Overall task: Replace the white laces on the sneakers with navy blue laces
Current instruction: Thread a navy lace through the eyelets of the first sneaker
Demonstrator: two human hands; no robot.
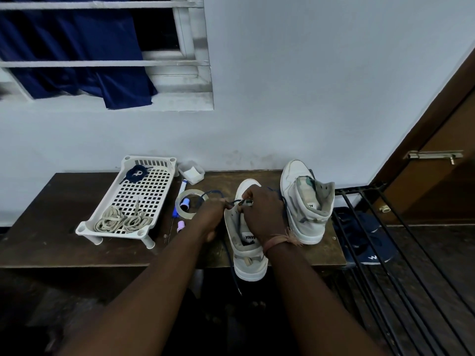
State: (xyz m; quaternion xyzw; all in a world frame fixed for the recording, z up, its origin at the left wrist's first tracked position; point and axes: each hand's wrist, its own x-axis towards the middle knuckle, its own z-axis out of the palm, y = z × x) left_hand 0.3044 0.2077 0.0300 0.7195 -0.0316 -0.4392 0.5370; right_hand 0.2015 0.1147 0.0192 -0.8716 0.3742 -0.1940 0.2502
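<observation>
Both hands work at the near sneaker (248, 249) on the counter (56, 242). The left hand (212, 215) pinches the thin navy lace (214, 193) at the sneaker's eyelets; the right hand (262, 210) curls over the tongue, pinching the lace too. The lace's loose end hangs over the counter edge beneath them. The second sneaker (305, 201) stands right of the hands; the white laces (120, 221) lie coiled in the tray (144, 194) to their left.

tray (144, 195) left of two sneakers (248, 242) on table (51, 227)
</observation>
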